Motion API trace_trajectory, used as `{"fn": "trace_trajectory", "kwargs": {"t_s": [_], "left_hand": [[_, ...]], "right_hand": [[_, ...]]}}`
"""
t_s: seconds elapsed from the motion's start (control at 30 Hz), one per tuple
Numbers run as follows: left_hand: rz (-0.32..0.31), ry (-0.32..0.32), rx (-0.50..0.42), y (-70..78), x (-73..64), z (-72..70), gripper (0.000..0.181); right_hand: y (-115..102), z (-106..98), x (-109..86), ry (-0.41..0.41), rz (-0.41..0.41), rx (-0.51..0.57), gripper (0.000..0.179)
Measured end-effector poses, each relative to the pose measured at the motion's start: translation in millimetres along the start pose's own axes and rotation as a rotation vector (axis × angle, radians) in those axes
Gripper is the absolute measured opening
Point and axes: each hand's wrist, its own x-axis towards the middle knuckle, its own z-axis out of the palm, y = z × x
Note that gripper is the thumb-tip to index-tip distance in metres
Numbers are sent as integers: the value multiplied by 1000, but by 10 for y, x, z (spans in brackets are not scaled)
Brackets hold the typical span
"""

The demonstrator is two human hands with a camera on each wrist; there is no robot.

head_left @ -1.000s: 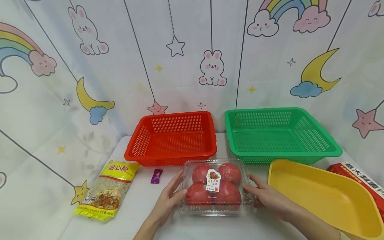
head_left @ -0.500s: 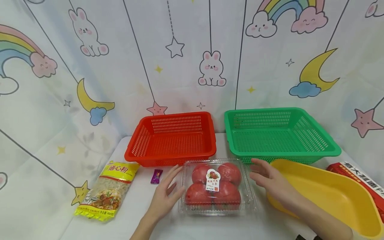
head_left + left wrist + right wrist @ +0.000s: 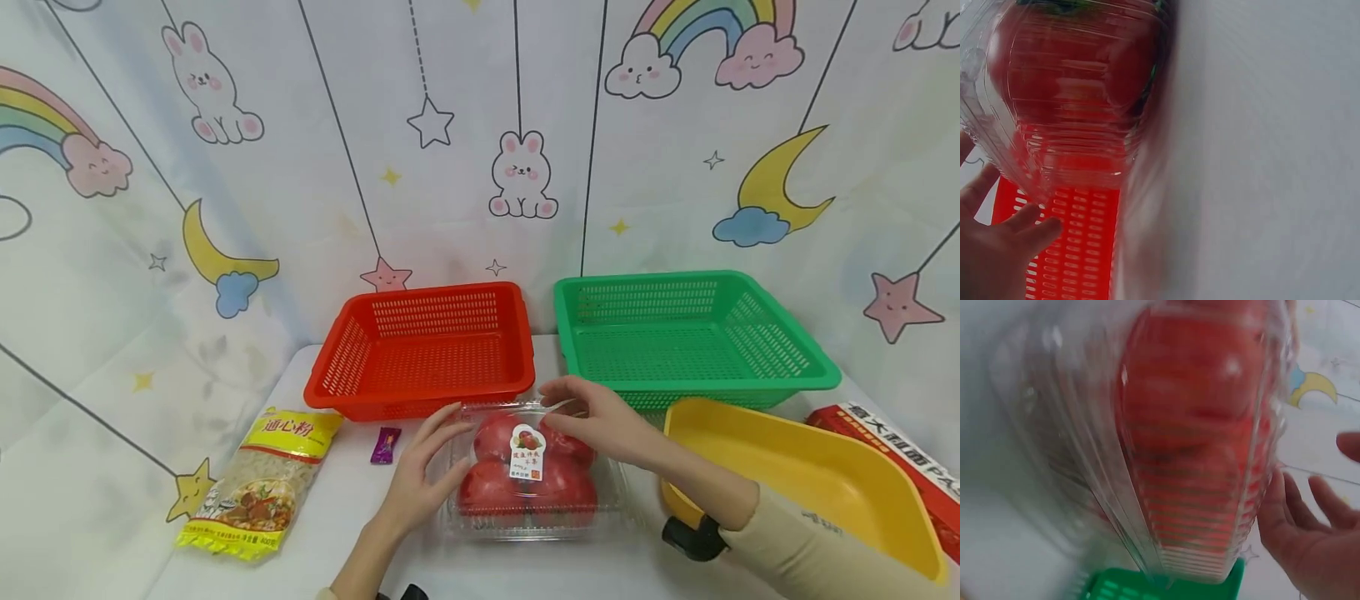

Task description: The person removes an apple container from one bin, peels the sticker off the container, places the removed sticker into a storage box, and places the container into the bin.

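Note:
A clear plastic clamshell box (image 3: 536, 518) of several large tomatoes (image 3: 491, 487) lies on the table, its lid down and a white label (image 3: 528, 454) on top. At its left side is my left hand (image 3: 423, 471), fingers spread and gently bent, its fingertips near the lid's edge. My right hand (image 3: 607, 421) hovers over the back right corner, thumb and fingers apart. In the right wrist view, the right hand (image 3: 1310, 537) stands beside the box wall with nothing between its fingers. Whether any fingertip touches the plastic, I cannot tell.
Behind the box stand a red basket (image 3: 420, 404) and a green basket (image 3: 697, 386). A yellow tray (image 3: 795, 492) lies to the right, partly over a red package (image 3: 892, 454). A bag of pasta (image 3: 262, 483) and a small purple packet (image 3: 385, 446) are on the left.
My right hand has left the box's right side, risen and swung left over the lid. The left hand has loosened from the left side and stays close. The box has stayed in place.

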Motion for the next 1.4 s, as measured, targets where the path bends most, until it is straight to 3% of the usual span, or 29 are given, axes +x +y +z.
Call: {"fn": "trace_trajectory", "kwargs": {"t_s": [0.17,0.3,0.53,1.0,1.2,1.4], "left_hand": [[10,-4,-7,-60,-15,40,38],[-13,-11,-52,-80,-37,66,35],[-60,-2,-118,-94,-72,84,32],[-63,-4,-146,-131,-93,80,32],[-58,-22,-160,-150,-77,93,33],[-58,-21,-152,-161,-56,101,32]], "right_hand": [[43,23,161,-150,-54,-120,44],[35,59,229,-205,-71,-168,49],[8,141,345,-238,-104,-267,36],[-44,197,390,-233,-138,-370,11],[-40,143,368,-247,-156,-343,11],[-37,28,348,-247,-180,-242,7]]}}
